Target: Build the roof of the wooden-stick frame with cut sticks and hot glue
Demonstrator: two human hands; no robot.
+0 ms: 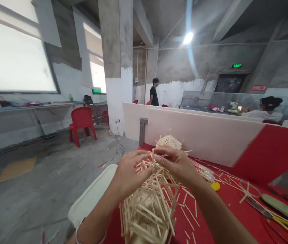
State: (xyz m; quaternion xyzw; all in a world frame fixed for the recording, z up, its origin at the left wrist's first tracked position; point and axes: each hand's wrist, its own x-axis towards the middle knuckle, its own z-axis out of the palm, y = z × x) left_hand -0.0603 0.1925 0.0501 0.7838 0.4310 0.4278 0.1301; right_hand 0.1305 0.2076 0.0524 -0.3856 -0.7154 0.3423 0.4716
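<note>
A lattice model of thin wooden sticks (146, 210) stands in front of me on the red tabletop. At its upper end, a short upright wooden stick (153, 155) rises between my fingertips. My left hand (132, 171) reaches in from the left, its thumb and forefinger closed about that stick. From the other side my right hand (178, 164) meets it, thumb and fingers pinching near the stick's top. Just behind my hands sits a second stick model with a pointed roof (169, 141). My hands hide part of the joint where the sticks meet.
Loose sticks (189, 217) lie scattered right of the model. A yellow round object (215, 186), pliers (259, 207) and a green-handled tool (283, 210) are farther right. A white tray (93, 193) is at left. A white partition (197, 132) borders the table; two people are beyond.
</note>
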